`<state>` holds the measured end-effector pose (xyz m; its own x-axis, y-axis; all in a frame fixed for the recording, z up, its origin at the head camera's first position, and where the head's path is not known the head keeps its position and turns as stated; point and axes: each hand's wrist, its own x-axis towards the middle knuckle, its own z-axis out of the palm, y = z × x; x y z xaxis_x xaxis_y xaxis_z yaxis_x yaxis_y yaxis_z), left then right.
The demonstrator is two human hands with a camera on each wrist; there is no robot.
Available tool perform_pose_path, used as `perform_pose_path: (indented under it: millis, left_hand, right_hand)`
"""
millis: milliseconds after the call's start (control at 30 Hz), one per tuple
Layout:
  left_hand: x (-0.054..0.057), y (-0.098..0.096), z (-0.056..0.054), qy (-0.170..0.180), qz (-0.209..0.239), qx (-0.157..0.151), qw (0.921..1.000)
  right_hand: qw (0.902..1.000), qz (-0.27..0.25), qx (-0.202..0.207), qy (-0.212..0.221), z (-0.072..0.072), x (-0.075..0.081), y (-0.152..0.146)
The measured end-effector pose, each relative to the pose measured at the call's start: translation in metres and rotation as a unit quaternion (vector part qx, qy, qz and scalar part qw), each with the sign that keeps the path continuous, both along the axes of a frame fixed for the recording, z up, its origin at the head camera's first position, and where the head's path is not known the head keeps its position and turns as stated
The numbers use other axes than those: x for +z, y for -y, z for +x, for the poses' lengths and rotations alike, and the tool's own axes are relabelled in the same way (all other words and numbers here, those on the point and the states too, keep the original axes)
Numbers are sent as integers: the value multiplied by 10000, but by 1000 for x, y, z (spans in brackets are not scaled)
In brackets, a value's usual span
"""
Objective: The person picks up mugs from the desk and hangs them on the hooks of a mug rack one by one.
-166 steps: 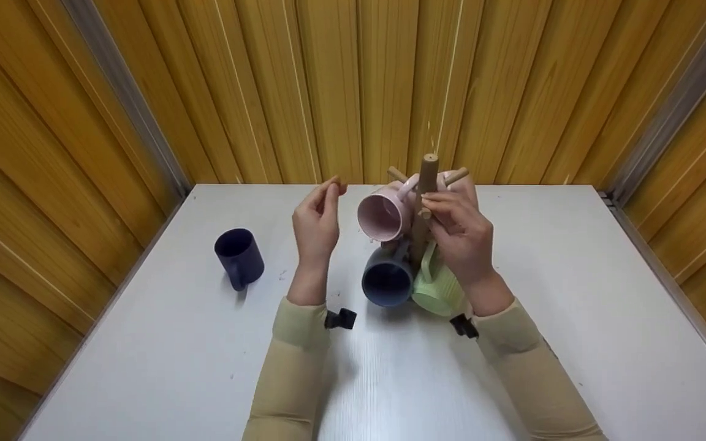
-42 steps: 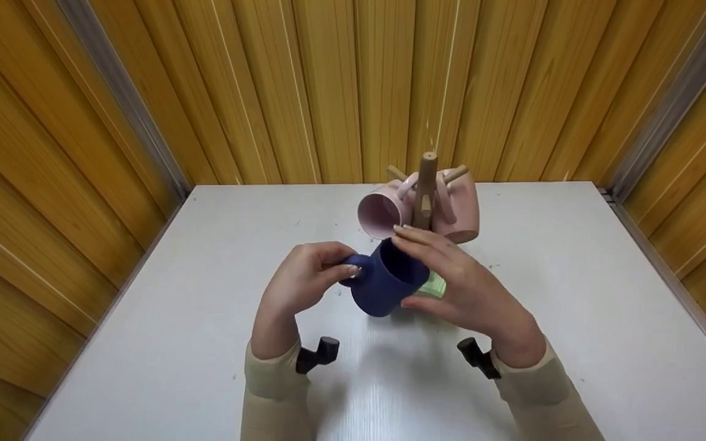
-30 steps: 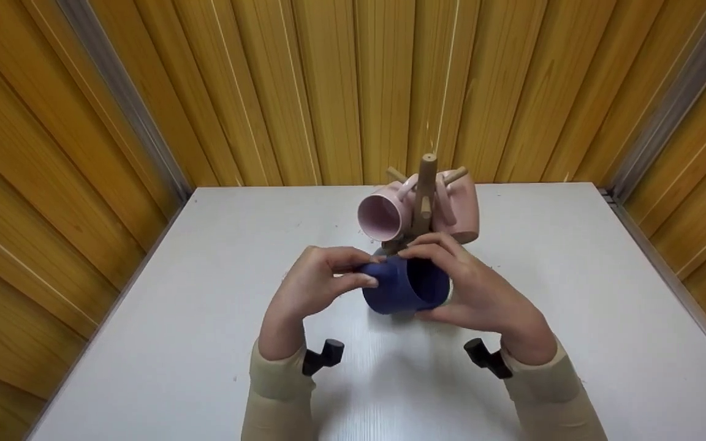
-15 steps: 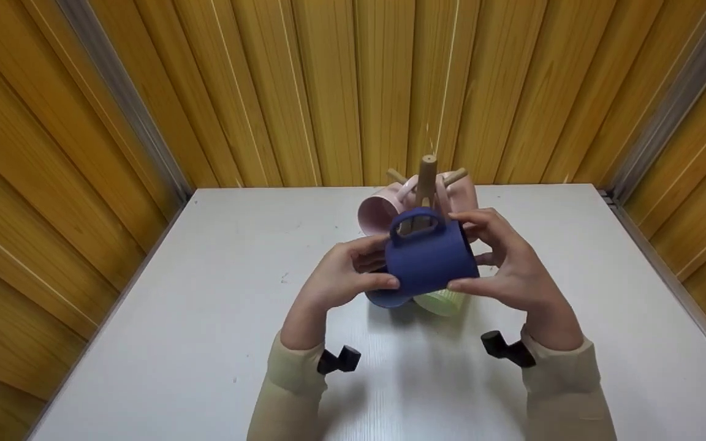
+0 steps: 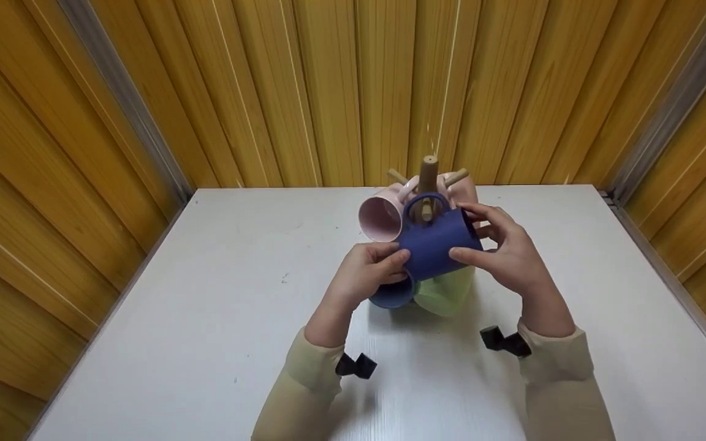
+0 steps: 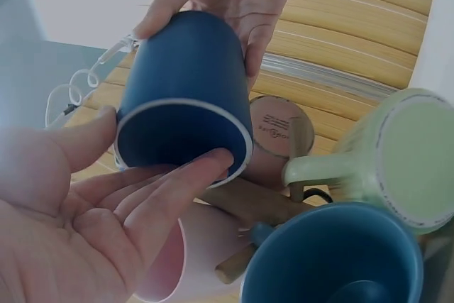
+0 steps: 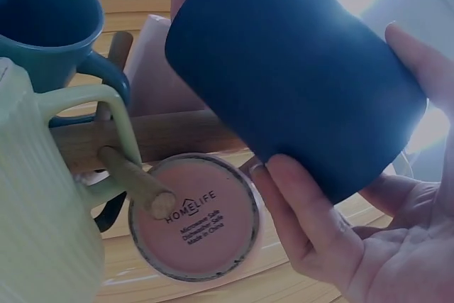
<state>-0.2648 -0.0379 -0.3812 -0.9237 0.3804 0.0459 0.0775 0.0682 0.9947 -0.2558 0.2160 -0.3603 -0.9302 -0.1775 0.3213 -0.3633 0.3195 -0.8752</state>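
Both hands hold a dark blue mug (image 5: pixel 432 251) sideways in front of a wooden mug tree (image 5: pixel 429 174). My left hand (image 5: pixel 359 278) grips its base end with thumb and fingers; the left wrist view shows fingers against the pale-ringed base (image 6: pixel 181 136). My right hand (image 5: pixel 506 254) grips the other end, thumb on the near side. The handle (image 5: pixel 428 196) points up, and a peg's tip (image 5: pixel 427 212) shows inside its loop. Below the held mug hang a grey-blue mug (image 5: pixel 391 298) and a light green mug (image 5: pixel 448 293), partly hidden.
A pink mug (image 5: pixel 380 219) hangs on the tree's left side, its mouth facing out. Another pink mug (image 7: pixel 195 218) hangs at the right, its printed base showing in the right wrist view. The tree stands on a white table (image 5: pixel 206 343), with wood-panelled walls (image 5: pixel 328 92) around it.
The dark blue mug stood on the table's left side; now both hands hold it at the tree. Over the last second it turned handle-up and rose until the handle surrounded the peg's tip in view.
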Motion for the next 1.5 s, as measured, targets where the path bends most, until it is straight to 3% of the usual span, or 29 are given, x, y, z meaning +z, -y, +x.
perform_pose_path:
  millis: [233, 767, 1200, 1367, 1433, 1500]
  left_hand:
    - [-4, -4, -3, -62, -19, 118, 9999]
    - [-9, 0, -8, -114, -224, 145, 9996]
    - [-6, 1, -9, -143, -540, 257, 9981]
    - [7, 21, -1, -310, -1031, 179, 9940]
    - [14, 37, 4, -491, -1078, 347, 9924]
    - [21, 56, 8, -728, -919, 743, 9903]
  right_hand:
    - [9991, 365, -209, 79, -4, -3, 3]
    - [9941, 997, -188, 388, -1, -1, 10]
    - [9887, 1445, -200, 343, 2, 1, 9]
    - [9873, 1428, -419, 562, 10, 10, 0]
    - [9886, 1207, -668, 601, 15, 15, -10]
    - [9893, 928, -988, 537, 17, 19, -22]
